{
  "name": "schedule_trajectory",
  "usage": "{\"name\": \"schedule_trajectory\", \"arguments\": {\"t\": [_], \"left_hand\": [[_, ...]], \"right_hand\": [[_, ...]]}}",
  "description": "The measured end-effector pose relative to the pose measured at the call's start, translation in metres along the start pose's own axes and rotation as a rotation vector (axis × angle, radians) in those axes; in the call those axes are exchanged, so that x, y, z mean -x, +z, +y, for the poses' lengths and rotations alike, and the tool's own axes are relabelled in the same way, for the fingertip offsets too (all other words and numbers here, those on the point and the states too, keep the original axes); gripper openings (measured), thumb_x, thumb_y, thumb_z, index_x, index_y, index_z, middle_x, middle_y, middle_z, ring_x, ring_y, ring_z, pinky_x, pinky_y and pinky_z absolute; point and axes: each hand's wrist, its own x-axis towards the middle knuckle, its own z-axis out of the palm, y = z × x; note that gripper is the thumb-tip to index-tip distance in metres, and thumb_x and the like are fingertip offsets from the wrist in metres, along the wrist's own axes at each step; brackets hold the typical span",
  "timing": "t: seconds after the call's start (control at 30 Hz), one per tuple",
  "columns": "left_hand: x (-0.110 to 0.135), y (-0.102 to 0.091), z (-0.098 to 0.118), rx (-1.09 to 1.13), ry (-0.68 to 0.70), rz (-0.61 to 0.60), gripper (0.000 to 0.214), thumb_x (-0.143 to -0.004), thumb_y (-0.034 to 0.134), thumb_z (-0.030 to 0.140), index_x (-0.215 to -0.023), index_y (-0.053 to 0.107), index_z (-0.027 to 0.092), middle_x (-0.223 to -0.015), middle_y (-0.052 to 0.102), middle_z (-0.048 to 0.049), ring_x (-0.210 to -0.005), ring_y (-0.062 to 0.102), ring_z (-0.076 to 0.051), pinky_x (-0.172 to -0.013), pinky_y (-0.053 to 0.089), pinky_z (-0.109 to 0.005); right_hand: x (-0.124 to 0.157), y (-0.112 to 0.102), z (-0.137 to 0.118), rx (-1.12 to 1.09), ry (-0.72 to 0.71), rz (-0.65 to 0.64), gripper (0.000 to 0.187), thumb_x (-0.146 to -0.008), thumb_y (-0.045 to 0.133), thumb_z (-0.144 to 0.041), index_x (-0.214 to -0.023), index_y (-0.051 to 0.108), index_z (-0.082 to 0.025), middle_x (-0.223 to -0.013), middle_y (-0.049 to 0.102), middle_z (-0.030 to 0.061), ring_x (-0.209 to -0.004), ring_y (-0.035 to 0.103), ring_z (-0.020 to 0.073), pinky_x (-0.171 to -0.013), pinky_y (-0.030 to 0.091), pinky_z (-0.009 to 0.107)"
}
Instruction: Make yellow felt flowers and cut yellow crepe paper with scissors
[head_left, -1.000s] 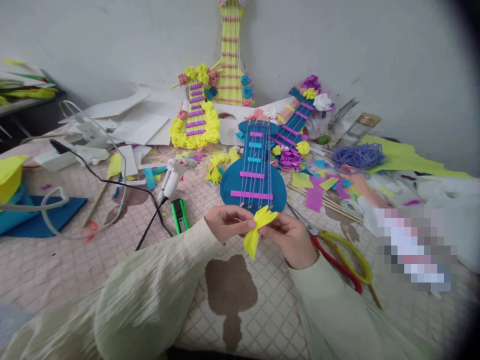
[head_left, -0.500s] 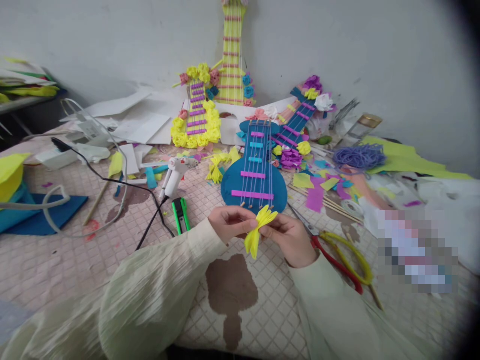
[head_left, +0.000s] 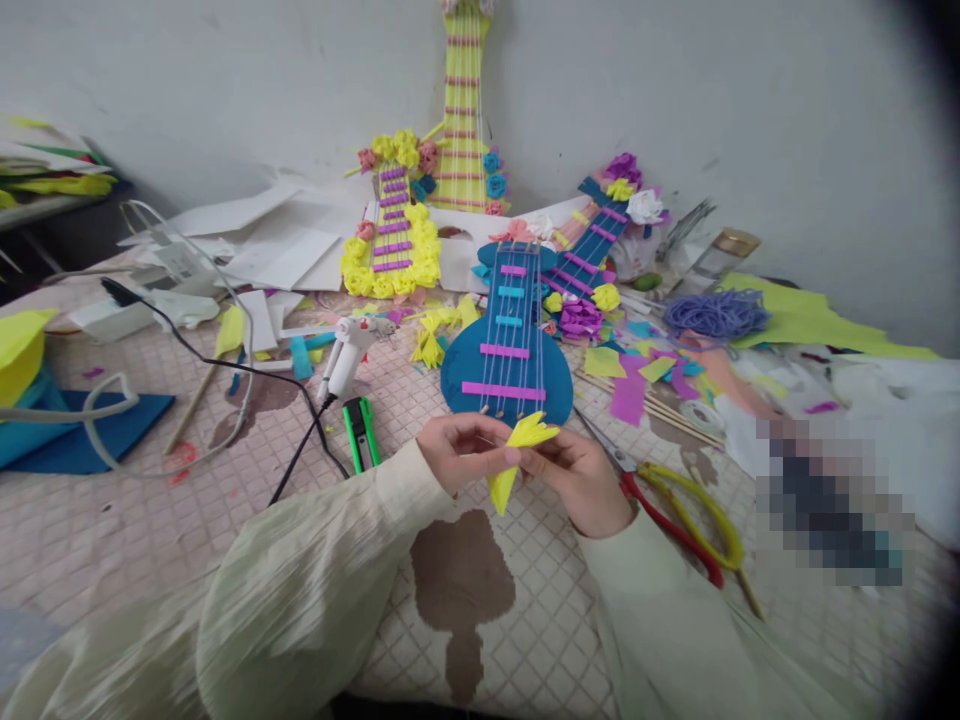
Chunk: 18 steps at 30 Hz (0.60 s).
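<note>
Between my two hands is a piece of yellow crepe paper [head_left: 531, 430], pinched at its middle with both ends fanned out. My left hand [head_left: 466, 452] grips it from the left, thumb in front. My right hand [head_left: 581, 478] pinches it from the right, and the two thumbs meet over the middle. Just beyond my fingers lies a blue paper guitar [head_left: 459, 372] with white strings and pink and light blue strips across it. Its lower edge is partly hidden by my hands.
Left of me are a white glue gun [head_left: 346, 362] with a black cord and a green cutter [head_left: 361, 434]. Scissors [head_left: 667, 522] with red and yellow handles lie right. Purple yarn [head_left: 716, 314], paper scraps and a flower-trimmed yellow guitar [head_left: 392, 240] stand farther back.
My thumbs have come together over the middle of the yellow paper, squeezing it narrower. Its lower end now looks folded and slimmer. The view has shifted very slightly.
</note>
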Motion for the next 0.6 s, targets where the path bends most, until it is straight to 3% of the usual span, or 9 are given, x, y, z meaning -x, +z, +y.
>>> {"name": "schedule_trajectory", "arguments": {"t": [0.1, 0.23, 0.37, 0.47, 0.53, 0.6], "left_hand": [[0.001, 0.0, 0.0, -0.079, 0.078, 0.001, 0.022, -0.052, 0.073, 0.019, -0.068, 0.061, 0.012, -0.06, 0.062, 0.0009, -0.054, 0.056, -0.007, -0.054, 0.047, -0.019], [-0.002, -0.002, -0.002, -0.073, 0.078, 0.022, 0.022, -0.051, 0.072, 0.019, -0.067, 0.059, 0.012, -0.057, 0.059, 0.0022, -0.051, 0.054, -0.007, -0.052, 0.045, -0.019], [-0.007, -0.006, -0.006, -0.071, 0.08, 0.047, 0.023, -0.049, 0.072, 0.021, -0.066, 0.059, 0.013, -0.056, 0.059, 0.0032, -0.05, 0.053, -0.007, -0.051, 0.044, -0.02], [-0.008, -0.007, -0.008, -0.07, 0.101, 0.073, 0.024, -0.048, 0.073, 0.023, -0.064, 0.058, 0.013, -0.053, 0.057, 0.0043, -0.047, 0.051, -0.006, -0.049, 0.043, -0.02], [-0.006, -0.007, -0.009, -0.061, 0.114, 0.078, 0.022, -0.051, 0.072, 0.022, -0.066, 0.059, 0.014, -0.055, 0.058, 0.0042, -0.049, 0.052, -0.006, -0.05, 0.043, -0.019], [-0.003, -0.006, -0.009, -0.052, 0.113, 0.08, 0.02, -0.054, 0.071, 0.02, -0.069, 0.06, 0.014, -0.057, 0.059, 0.004, -0.052, 0.053, -0.006, -0.051, 0.043, -0.017]], "right_hand": [[-0.001, 0.001, -0.001, 0.041, -0.018, 0.017, 0.012, -0.063, 0.07, -0.026, -0.07, 0.064, -0.019, -0.058, 0.062, -0.0035, -0.054, 0.054, 0.0088, -0.055, 0.045, 0.022], [-0.003, 0.0, -0.004, 0.121, -0.051, 0.012, 0.017, -0.064, 0.069, -0.031, -0.072, 0.063, -0.017, -0.064, 0.063, -0.0008, -0.057, 0.055, 0.0112, -0.057, 0.046, 0.025], [0.007, -0.012, -0.02, 0.319, -0.105, 0.173, 0.022, -0.073, 0.058, -0.039, -0.076, 0.06, -0.017, -0.066, 0.063, 0.0017, -0.055, 0.054, 0.0128, -0.054, 0.047, 0.026], [0.027, -0.044, -0.038, 0.626, -0.147, 0.361, 0.027, -0.079, 0.048, -0.041, -0.086, 0.059, -0.018, -0.079, 0.065, 0.0055, -0.063, 0.058, 0.0157, -0.062, 0.048, 0.029], [0.042, -0.078, -0.046, 0.85, -0.185, 0.516, 0.03, -0.08, 0.046, -0.041, -0.094, 0.059, -0.018, -0.088, 0.065, 0.008, -0.076, 0.059, 0.0198, -0.075, 0.045, 0.034], [0.054, -0.119, -0.049, 1.073, -0.177, 0.652, 0.035, -0.082, 0.039, -0.039, -0.101, 0.057, -0.017, -0.092, 0.065, 0.0114, -0.08, 0.059, 0.0243, -0.075, 0.044, 0.039]]}}
